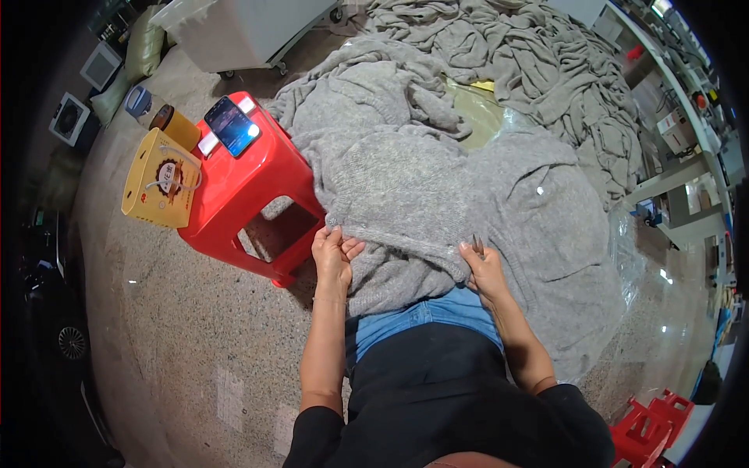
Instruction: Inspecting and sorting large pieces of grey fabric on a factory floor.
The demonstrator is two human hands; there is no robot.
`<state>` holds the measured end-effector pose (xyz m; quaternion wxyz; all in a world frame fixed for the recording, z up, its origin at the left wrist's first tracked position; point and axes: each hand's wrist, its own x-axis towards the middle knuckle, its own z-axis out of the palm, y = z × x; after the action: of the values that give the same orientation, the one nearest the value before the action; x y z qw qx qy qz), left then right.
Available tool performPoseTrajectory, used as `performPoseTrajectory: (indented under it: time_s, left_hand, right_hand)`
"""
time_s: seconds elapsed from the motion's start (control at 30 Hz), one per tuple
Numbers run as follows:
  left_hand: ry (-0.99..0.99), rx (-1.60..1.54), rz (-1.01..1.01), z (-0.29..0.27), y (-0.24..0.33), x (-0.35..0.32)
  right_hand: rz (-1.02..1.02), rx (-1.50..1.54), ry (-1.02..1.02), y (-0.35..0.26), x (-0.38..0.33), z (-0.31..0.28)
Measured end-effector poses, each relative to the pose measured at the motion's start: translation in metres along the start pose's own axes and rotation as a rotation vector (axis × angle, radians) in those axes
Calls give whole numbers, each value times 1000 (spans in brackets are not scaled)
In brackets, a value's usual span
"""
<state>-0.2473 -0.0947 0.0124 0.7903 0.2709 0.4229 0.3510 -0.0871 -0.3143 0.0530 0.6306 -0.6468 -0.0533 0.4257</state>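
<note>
A grey knitted garment (398,187) lies over my lap, its hem stretched sideways between my two hands. My left hand (335,253) pinches the left corner of that hem between thumb and fingers. At the opposite end, my right hand (485,269) is closed on the edge. Small dark metal blades (478,246), looking like thread snips, stick up from the fingers of the right hand. More folds of grey knit hang below the hem, against my jeans (421,318).
Heaped grey knitwear (538,78) spreads ahead on plastic sheeting (480,117). A red plastic stool (257,179) at left bears a phone (232,126), a yellow paper bag (168,183) and an amber jar (178,129). Behind stands a white wheeled bin (242,31); a workbench (694,156) runs along the right.
</note>
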Motion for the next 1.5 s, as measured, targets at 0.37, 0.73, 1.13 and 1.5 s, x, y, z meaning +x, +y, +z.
performPoseTrajectory:
  time_s: [0.37, 0.73, 1.13, 1.5]
  left_hand:
    - [-12, 18, -5, -3, -3, 7]
    - [16, 32, 16, -4, -8, 5]
    - [9, 86, 109, 13, 1, -12]
    - [-687, 894, 830, 71, 25, -100]
  right_hand:
    - [-209, -123, -18, 14, 3, -7]
    - [-287, -210, -70, 20, 2, -11]
    - [-200, -454, -106, 2, -9, -2]
    - [-607, -384, -156, -36, -31, 53]
